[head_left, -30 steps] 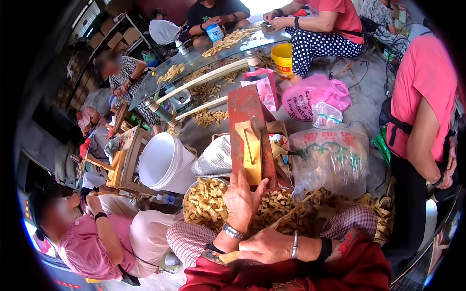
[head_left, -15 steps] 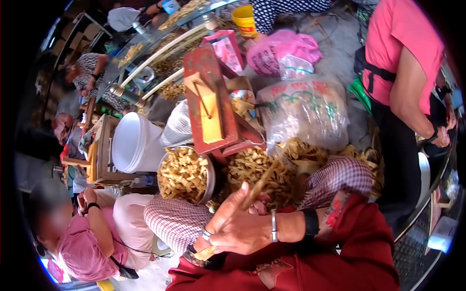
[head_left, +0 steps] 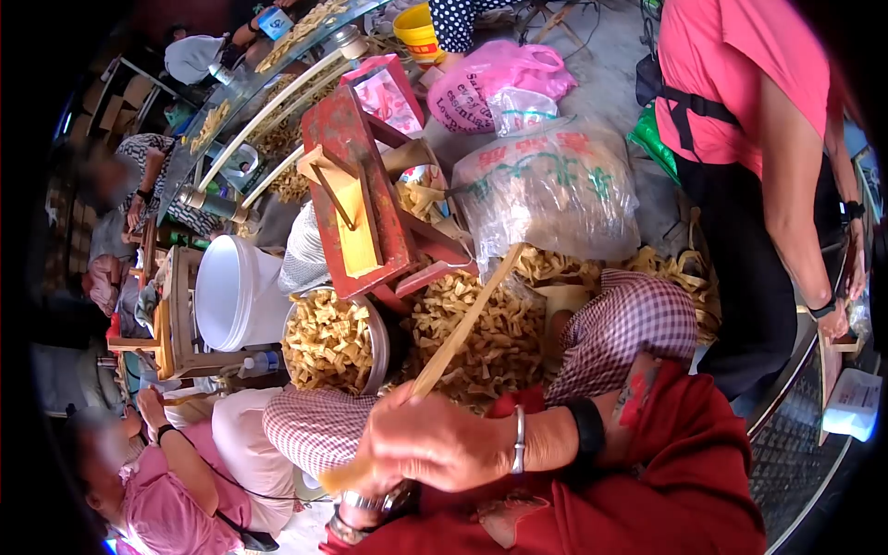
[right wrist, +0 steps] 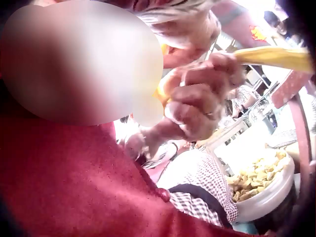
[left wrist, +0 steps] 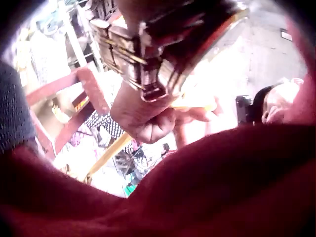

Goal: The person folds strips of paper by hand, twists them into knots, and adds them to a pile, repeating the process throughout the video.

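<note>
A long, flat tan strip [head_left: 472, 324] slants up from my two hands, which are together over my lap. My right hand [head_left: 444, 439] grips it near the lower end, and a short tail sticks out beyond that hand at the lower left. My left hand [left wrist: 143, 118] has its fingers curled round the strip. In the head view it is mostly hidden behind the right hand. Beyond the hands is a pile of short tan pieces [head_left: 476, 338], beside a bowl [head_left: 379, 351] heaped with similar pieces.
A red wooden bench [head_left: 370, 185] with a yellow wooden block [head_left: 347, 222] on top stands ahead. Left of it is a white bucket [head_left: 236, 291]; right of it, a clear plastic bag [head_left: 550, 199]. People sit at left, and someone in pink stands at right.
My left hand has left the near end of the bench block and come to the strip beside my right hand. The strip now points up and away. The head view has shifted.
</note>
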Tool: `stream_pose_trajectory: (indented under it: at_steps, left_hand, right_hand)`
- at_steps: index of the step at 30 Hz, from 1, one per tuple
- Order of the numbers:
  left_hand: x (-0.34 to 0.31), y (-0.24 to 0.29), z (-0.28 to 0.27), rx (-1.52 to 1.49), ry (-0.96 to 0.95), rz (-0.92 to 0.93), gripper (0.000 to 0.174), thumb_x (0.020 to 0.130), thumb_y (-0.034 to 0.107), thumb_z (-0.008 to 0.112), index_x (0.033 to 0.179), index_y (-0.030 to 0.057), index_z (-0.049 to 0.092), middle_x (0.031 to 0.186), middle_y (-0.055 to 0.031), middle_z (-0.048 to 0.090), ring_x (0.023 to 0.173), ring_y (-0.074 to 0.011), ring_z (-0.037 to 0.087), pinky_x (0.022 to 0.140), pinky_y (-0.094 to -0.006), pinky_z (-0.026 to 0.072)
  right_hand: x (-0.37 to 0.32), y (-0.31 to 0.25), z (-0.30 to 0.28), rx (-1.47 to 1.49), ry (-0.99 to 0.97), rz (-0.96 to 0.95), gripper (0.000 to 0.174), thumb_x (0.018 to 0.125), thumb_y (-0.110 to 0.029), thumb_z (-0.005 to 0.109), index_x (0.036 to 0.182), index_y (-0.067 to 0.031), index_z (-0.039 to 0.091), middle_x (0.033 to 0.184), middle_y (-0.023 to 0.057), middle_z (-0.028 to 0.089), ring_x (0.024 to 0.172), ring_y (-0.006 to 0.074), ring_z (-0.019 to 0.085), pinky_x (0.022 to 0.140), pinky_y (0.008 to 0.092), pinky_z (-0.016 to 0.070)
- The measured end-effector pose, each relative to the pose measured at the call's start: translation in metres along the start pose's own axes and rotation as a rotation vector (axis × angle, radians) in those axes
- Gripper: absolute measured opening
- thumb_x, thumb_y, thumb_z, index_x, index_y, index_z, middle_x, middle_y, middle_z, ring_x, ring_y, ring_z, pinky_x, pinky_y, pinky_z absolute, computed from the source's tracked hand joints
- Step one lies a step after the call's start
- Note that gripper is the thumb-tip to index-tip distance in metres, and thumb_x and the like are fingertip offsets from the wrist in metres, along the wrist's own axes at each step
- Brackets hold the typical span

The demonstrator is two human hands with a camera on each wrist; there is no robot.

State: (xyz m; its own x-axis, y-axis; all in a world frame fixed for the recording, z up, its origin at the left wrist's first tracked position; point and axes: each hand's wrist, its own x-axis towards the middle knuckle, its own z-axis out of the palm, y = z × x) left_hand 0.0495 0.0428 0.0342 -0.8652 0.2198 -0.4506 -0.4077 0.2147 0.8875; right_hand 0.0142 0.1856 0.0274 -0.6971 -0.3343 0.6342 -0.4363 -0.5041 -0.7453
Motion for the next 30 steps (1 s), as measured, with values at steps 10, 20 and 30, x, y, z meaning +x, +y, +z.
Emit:
stream_pose_trajectory:
  at_steps: [10, 20, 30]
  left_hand:
    - [-0.077, 0.025, -0.012, -0.119, 0.542, 0.588, 0.018, 0.084, 0.016, 0.064, 0.084, 0.0007, 0.053, 0.077, -0.0044, 0.054, 0.062, -0.0077, 0.047, 0.056, -0.0199, 0.0395]
    - [-0.039, 0.027, -0.014, 0.939, 0.47, 0.691, 0.023, 0.096, 0.027, 0.049, 0.093, 0.0038, 0.053, 0.096, -0.0155, 0.064, 0.079, -0.027, 0.064, 0.066, -0.035, 0.0496]
    - [-0.019, -0.002, -0.019, -0.42, 0.316, 0.307, 0.031, 0.086, 0.011, 0.066, 0.111, -0.0004, 0.051, 0.079, -0.0044, 0.063, 0.059, -0.0055, 0.051, 0.053, -0.0173, 0.0421]
  right_hand:
    - [0.018, -0.021, -0.006, -0.132, 0.09, 0.141, 0.021, 0.091, -0.014, 0.058, 0.076, -0.0019, 0.049, 0.064, 0.0117, 0.049, 0.053, 0.0282, 0.053, 0.048, 0.038, 0.0398]
    - [0.008, 0.026, -0.026, -0.181, -0.404, 0.253, 0.025, 0.09, -0.023, 0.05, 0.076, -0.0021, 0.052, 0.07, 0.0147, 0.055, 0.062, 0.0336, 0.058, 0.054, 0.0413, 0.0426]
    - [0.002, 0.043, -0.034, -0.354, -0.4, 0.36, 0.026, 0.094, -0.032, 0.051, 0.091, -0.0064, 0.05, 0.07, 0.0153, 0.057, 0.066, 0.0366, 0.06, 0.055, 0.0432, 0.044]
